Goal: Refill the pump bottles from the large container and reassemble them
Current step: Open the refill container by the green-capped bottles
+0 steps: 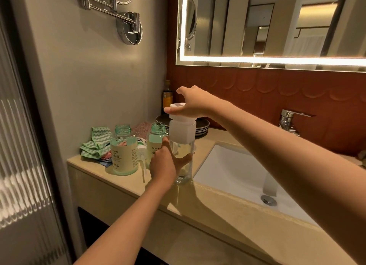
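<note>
Left hand (164, 163) round clear bottle (184, 152), right hand (195, 104) atop white cap (177, 105).

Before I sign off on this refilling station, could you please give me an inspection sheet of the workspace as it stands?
Surface: beige counter, with a white sink set into it on the right.
Job's things: left green bottle and right green bottle stand open, pumps off; a loose pump lies between them; clear bottle with a white top stands upright near the sink's edge.
Clutter: folded cloths, stacked dark plates and a dark bottle toward the back wall.
Hands: left hand grips the clear bottle's body; right hand holds the white top.
Cables: nothing seen.
Surroundings: faucet, lit mirror, wall-mounted mirror arm.
</note>
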Demonstrator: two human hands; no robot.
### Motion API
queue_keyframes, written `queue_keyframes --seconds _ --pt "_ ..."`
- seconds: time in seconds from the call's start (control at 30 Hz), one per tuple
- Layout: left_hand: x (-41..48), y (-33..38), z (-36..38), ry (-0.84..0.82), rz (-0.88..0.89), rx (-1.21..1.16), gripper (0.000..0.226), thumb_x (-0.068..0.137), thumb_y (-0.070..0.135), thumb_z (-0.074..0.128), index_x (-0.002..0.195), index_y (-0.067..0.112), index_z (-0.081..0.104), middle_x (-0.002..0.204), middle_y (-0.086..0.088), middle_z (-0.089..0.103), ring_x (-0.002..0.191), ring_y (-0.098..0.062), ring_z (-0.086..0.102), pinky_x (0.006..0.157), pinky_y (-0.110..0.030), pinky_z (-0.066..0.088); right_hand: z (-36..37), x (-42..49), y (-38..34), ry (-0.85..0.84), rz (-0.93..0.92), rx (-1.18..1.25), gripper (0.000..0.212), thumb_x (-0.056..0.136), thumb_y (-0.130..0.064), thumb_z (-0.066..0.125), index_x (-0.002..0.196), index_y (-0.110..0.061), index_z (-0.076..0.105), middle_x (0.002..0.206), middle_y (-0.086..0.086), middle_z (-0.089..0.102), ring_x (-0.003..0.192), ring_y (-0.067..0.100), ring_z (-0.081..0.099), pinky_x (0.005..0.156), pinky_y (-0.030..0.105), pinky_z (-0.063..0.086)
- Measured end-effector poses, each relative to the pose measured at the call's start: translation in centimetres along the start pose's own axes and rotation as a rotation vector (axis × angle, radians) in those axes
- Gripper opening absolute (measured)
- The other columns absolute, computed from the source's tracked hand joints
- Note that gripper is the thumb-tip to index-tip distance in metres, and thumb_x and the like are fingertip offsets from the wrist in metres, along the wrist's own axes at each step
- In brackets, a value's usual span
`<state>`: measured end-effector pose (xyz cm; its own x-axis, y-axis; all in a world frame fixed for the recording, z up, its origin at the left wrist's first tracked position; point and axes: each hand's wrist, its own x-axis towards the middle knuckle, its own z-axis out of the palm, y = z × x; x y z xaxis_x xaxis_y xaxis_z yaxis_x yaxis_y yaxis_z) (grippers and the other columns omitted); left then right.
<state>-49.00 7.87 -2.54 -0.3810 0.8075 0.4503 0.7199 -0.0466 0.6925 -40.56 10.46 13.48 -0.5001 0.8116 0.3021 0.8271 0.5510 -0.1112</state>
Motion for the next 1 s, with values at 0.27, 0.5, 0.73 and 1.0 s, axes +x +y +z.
queue_keyframes --seconds 0.27,0.5,0.73,1.0 --pt "-0.1 -0.1 0.0 0.001 0.031 -0.041 0.072 0.071 0.053 0.071 0.124 0.015 0.04 0.107 -0.009 0.063 0.093 -0.029 0.06 0.063 -0.032 0.046 0.2 0.0 0.8 -0.032 -0.054 0.189 0.061 0.087 -0.034 0.063 0.139 -0.014 0.039 0.139 0.007 0.045 0.12 0.024 0.047 0.087 0.029 0.044" --pt "0.4 -0.3 -0.1 -0.019 0.029 0.018 0.06 0.079 0.04 0.071 0.121 0.018 0.035 0.097 -0.001 0.059 0.081 -0.024 0.057 0.059 -0.033 0.048 0.3 -0.1 2.2 0.102 0.055 0.569 0.06 0.083 -0.026 0.068 0.136 -0.017 0.04 0.133 0.008 0.046 0.11 0.022 0.049 0.075 0.027 0.052" --pt "0.6 -0.8 -1.2 -0.032 0.054 -0.048 0.072 0.068 0.048 0.076 0.122 0.015 0.041 0.103 -0.006 0.061 0.087 -0.023 0.057 0.068 -0.038 0.053 4.2 -0.7 7.2 0.294 0.195 0.301 0.058 0.083 -0.031 0.068 0.132 -0.011 0.044 0.13 0.01 0.051 0.114 0.023 0.049 0.081 0.024 0.041" --pt "0.5 -1.5 -1.1 -0.035 0.064 -0.091 0.076 0.068 0.05 0.075 0.127 0.017 0.04 0.117 -0.006 0.059 0.101 -0.025 0.056 0.078 -0.04 0.052 14.0 -1.1 10.5 -0.05 0.306 0.173 0.052 0.079 -0.025 0.071 0.124 -0.01 0.05 0.124 0.01 0.053 0.107 0.023 0.051 0.083 0.031 0.045"
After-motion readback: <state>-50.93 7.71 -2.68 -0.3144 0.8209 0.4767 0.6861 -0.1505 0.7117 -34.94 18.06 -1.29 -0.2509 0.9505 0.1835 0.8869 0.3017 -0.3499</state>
